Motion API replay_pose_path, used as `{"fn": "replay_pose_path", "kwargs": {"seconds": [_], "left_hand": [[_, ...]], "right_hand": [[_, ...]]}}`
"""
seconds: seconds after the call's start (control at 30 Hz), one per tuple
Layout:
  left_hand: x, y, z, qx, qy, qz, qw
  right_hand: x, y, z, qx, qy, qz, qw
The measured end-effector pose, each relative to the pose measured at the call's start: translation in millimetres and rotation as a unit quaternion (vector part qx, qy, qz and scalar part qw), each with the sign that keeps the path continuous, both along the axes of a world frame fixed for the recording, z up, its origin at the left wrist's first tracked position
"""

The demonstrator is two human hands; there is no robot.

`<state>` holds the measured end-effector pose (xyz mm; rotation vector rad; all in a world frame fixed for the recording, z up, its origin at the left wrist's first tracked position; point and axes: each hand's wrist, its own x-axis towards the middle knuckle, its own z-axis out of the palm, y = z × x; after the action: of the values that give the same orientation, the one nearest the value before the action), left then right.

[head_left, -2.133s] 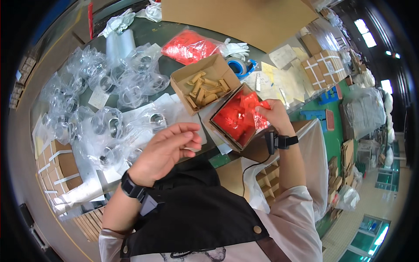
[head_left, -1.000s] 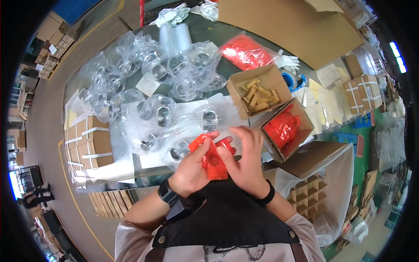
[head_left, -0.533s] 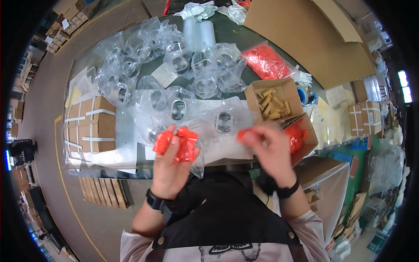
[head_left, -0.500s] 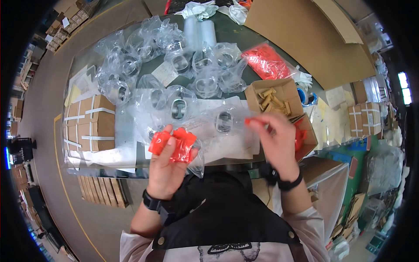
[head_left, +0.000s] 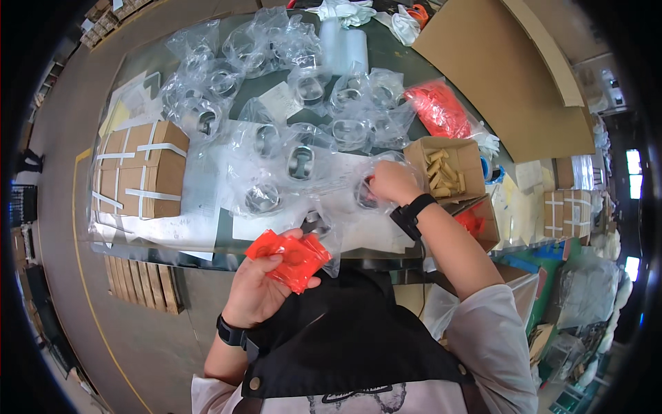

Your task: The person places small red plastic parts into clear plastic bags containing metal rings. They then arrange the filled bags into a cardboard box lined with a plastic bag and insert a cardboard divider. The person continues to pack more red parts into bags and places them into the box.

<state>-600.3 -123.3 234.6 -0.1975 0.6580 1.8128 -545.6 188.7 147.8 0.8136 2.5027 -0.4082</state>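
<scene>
My left hand grips a small stack of shiny red packets, thumb on top, just in front of the table's near edge. Farther right, my right hand reaches down to a metal piston in a clear plastic bag. Its fingertips are pinched over the piston, with a bit of red showing beside them; the plastic and the fingers hide most of it. A bagged piston stands in the middle, and another bagged piston lies nearer, above the red packets.
Several more bagged pistons cover the far part of the table. An open carton of tan cylindrical pins and a carton of red packets stand right. Behind them lies a bag of red packets. A strapped carton sits left.
My right hand has moved left and forward from beside the cartons to the bagged piston, carrying something small and red. My left hand, still holding the red packets, has lowered slightly toward me.
</scene>
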Motion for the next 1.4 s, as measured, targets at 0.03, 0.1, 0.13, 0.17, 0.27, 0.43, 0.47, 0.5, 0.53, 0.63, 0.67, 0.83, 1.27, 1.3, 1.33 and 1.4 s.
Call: {"fn": "replay_pose_path", "kwargs": {"seconds": [0.03, 0.1, 0.13, 0.17, 0.27, 0.43, 0.47, 0.5, 0.53, 0.63, 0.67, 0.83, 1.27, 1.3, 1.33, 1.4], "left_hand": [[-1, -1, -2, -0.018, 0.022, -0.018, 0.999], [-4, -1, -4, -0.034, 0.038, -0.036, 0.998], [-6, 1, -6, -0.041, 0.047, -0.048, 0.997], [-8, 2, -7, -0.047, 0.065, -0.057, 0.995], [-11, 4, -14, -0.075, 0.11, -0.07, 0.989], [-21, 22, -13, -0.091, 0.152, -0.082, 0.981], [-23, 19, -16, -0.104, 0.156, -0.058, 0.981], [-30, 12, -18, -0.118, 0.155, -0.045, 0.98], [-35, 5, -20, -0.121, 0.153, -0.029, 0.98], [-46, -15, -21, -0.107, 0.135, -0.027, 0.985], [-49, -19, -20, -0.1, 0.128, -0.036, 0.986], [-67, -34, -12, -0.03, 0.024, -0.038, 0.999], [-105, -30, -26, -0.112, 0.174, -0.086, 0.975], [-108, -38, -34, -0.114, 0.185, -0.073, 0.973], [-111, -44, -36, -0.12, 0.171, -0.061, 0.976], [-116, -50, -36, -0.123, 0.142, -0.05, 0.981]], "right_hand": [[6, 0, -6, 0.005, 0.011, -0.016, 1.0], [7, -2, 14, -0.009, -0.01, 0.015, 1.0], [9, -1, 29, -0.014, -0.02, 0.028, 0.999], [16, 0, 42, 0.014, 0.044, 0.019, 0.999], [14, -34, 112, -0.138, 0.201, -0.021, 0.97], [14, -116, 130, -0.355, 0.274, -0.019, 0.894], [4, -110, 134, -0.333, 0.282, -0.039, 0.899], [-9, -97, 142, -0.309, 0.289, -0.062, 0.904], [-26, -87, 145, -0.286, 0.294, -0.083, 0.908], [-80, -61, 101, -0.09, 0.433, 0.218, 0.87], [-87, -61, 79, -0.059, 0.339, 0.254, 0.904], [-93, -68, 18, -0.098, 0.158, 0.281, 0.941], [-111, -123, 153, -0.408, 0.192, 0.003, 0.893], [-128, -118, 161, -0.368, 0.237, -0.009, 0.899], [-147, -113, 163, -0.327, 0.282, -0.021, 0.902], [-183, -98, 139, -0.213, 0.334, 0.154, 0.905]]}}
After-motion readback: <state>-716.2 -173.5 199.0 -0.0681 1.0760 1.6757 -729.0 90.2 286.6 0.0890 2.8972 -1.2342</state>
